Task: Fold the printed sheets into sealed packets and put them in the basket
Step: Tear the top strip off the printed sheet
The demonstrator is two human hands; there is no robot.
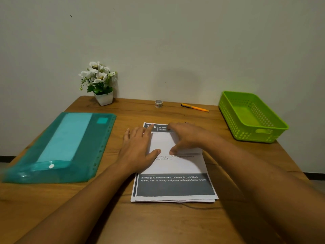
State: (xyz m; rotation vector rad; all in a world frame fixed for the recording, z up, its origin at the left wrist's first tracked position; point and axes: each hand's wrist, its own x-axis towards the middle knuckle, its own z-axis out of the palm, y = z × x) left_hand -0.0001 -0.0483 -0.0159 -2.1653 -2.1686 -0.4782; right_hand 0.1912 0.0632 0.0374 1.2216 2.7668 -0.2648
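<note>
"Under both palms lies the stack of printed sheets. How are the hands set?"

"Both released, gripping nothing. The left hand lies flat with straight fingers across the stack's left edge. The right hand is spread and slightly arched, its fingertips and thumb pressing what looks like a turned-over flap of the top sheet – I can't be sure of the fold line."

"So what could go wrong?"

"I'd judge the crease is only starting. The sheets below are loose and already fanned at the near edge, so a sideways push could drag them askew and slant the fold. A lifted palm could also let the flap spring open."

"And sealing?"

"Just beyond the fingertips stands the tape roll, with an orange pen to its right – reaching for either frees one hand from the paper."

"The basket?"

"The green basket sits well out past the right hand, with no packet showing inside. Left of the left hand lies a teal folder."
</note>
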